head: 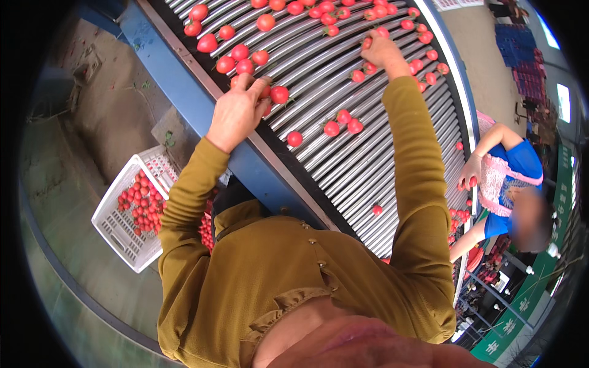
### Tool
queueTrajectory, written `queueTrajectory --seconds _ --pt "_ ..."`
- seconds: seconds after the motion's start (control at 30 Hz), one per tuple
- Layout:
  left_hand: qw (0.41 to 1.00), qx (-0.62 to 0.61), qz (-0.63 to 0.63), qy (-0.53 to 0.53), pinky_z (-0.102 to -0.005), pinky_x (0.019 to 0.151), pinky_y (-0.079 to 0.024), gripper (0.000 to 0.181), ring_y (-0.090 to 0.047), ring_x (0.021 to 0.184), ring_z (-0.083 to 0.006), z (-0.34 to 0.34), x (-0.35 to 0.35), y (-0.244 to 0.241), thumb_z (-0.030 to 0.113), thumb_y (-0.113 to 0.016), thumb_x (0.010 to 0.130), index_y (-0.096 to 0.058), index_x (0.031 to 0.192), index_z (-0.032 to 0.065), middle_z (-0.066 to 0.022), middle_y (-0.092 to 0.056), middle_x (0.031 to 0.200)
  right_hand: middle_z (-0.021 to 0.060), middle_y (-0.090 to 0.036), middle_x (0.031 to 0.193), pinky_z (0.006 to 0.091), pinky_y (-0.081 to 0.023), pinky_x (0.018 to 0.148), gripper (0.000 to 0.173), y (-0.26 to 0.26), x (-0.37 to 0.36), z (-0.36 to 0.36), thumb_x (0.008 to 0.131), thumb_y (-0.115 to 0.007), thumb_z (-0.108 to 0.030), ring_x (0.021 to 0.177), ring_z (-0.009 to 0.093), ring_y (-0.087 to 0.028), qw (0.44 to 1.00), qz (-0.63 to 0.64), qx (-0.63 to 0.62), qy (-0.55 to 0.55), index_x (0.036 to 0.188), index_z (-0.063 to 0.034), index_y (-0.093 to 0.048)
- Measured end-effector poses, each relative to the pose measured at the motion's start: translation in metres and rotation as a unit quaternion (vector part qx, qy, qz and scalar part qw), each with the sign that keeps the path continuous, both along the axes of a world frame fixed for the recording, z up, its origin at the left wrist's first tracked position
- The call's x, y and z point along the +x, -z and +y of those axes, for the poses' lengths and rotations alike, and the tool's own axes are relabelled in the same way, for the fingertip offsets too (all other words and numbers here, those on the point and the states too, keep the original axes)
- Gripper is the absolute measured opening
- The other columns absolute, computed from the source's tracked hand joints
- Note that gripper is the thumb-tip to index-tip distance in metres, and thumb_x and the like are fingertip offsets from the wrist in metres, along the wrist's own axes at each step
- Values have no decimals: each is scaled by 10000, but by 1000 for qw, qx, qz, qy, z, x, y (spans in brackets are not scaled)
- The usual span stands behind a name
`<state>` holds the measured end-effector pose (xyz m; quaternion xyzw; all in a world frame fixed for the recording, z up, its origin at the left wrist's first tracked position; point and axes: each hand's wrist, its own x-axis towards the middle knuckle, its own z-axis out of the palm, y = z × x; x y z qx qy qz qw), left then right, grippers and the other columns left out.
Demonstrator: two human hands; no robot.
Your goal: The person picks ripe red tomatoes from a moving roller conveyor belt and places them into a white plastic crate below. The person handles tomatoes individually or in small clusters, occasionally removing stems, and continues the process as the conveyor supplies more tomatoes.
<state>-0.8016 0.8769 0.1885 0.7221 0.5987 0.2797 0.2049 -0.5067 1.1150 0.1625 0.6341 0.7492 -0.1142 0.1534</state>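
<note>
Red tomatoes (343, 116) lie scattered in groups over a conveyor of metal rollers (322, 78). My left hand (239, 108) is at the conveyor's near left edge, its fingers over a cluster of tomatoes; a tomato (279, 94) shows just right of the fingertips. Whether the fingers grip one is hard to tell. Farther across the rollers, my right hand (382, 50) has its fingertips at a small tomato (366, 43), with another tomato (382, 31) touching the knuckles. Two tomatoes (357, 76) rest just below that hand.
A blue metal frame (184, 92) edges the conveyor on my side. A white plastic crate (117, 230) holding tomatoes stands on the floor at left. Across the conveyor, a co-worker in a pink apron (494, 179) has a hand on tomatoes. Stacked crates (515, 43) stand farther off.
</note>
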Motion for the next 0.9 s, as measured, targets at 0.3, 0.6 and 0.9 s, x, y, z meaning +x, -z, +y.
queueTrajectory --seconds 0.3,0.6,0.9 --pt "984 -84 147 53 -453 662 -533 290 -638 776 -337 28 12 30 280 -618 835 -588 1049 88 -163 -576 991 152 -568 997 418 -504 758 332 -4 -31 -108 770 -599 -147 883 339 -598 979 121 133 -91 1101 -133 -573" --pt "925 -159 -313 143 -336 809 -466 307 -544 903 -231 6 14 10 108 -580 865 -558 1163 43 -120 -505 989 7 -594 935 227 -470 533 340 -40 -44 -68 866 -528 -83 810 85 -595 852 502 -118 94 1198 -119 -594" --pt "991 60 113 -43 -405 664 -540 364 -630 868 -336 177 32 9 273 -715 772 -563 1086 170 -173 -460 1111 150 -522 1213 430 -515 851 526 -7 -96 65 699 -726 -466 1132 288 -537 976 119 171 66 1138 -193 -628"
